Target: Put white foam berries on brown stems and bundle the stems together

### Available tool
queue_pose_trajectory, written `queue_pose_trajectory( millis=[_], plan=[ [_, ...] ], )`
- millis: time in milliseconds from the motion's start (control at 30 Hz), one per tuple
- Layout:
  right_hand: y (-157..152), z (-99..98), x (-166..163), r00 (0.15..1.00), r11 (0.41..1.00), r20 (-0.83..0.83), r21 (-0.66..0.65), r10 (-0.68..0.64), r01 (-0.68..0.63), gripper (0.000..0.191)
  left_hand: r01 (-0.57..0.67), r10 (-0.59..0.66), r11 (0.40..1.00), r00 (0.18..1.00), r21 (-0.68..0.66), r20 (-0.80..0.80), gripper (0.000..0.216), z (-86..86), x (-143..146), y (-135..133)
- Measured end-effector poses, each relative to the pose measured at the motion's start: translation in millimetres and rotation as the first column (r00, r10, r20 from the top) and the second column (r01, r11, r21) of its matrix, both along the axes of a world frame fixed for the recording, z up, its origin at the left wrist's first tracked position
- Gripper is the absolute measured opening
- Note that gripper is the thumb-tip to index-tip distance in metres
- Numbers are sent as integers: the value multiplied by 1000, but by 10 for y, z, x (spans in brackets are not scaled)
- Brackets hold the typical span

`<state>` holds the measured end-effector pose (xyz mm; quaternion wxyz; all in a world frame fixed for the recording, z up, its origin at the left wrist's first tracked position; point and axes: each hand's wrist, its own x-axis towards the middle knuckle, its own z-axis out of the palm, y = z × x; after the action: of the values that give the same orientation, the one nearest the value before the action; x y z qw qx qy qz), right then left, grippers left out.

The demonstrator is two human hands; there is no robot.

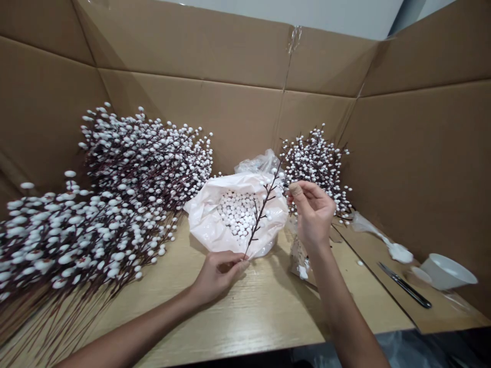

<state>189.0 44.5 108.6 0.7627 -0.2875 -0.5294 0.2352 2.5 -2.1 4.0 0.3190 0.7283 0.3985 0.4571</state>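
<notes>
My left hand [222,273] pinches the lower end of a dark brown artificial berry branch [262,214]. The branch tilts up and to the right, with bare side twigs and a few white balls near its top. To the right of it is my right hand [314,209], thumb and fingers pressed together; whatever they hold is too small to make out. Behind the branch, a pale plastic bag [203,225] lies open, with many loose white foam balls [236,212] inside.
Large bundles of white-berried branches [146,158] lie on the left, another bundle [316,163] at the back right. On the right are a black-handled knife [406,286], a white cup [448,271] and a clear bag with white stuff [399,253]. Cardboard walls [230,102] surround the table [215,327].
</notes>
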Motion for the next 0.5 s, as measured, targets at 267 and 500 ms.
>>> queue_pose_trajectory(
  millis=[267, 500],
  plan=[
    [-25, 14, -21, 995, 997, 69, 18, -75, 74, 11, 8, -8, 1000, 1000, 4, -8, 23, 13, -7, -3],
    [-50, 49, -7, 990, 994, 90, 33, -105, 103, 11, -2, 2, 1000, 1000, -6, -8, 21, 15, -4, 10]
  ],
)
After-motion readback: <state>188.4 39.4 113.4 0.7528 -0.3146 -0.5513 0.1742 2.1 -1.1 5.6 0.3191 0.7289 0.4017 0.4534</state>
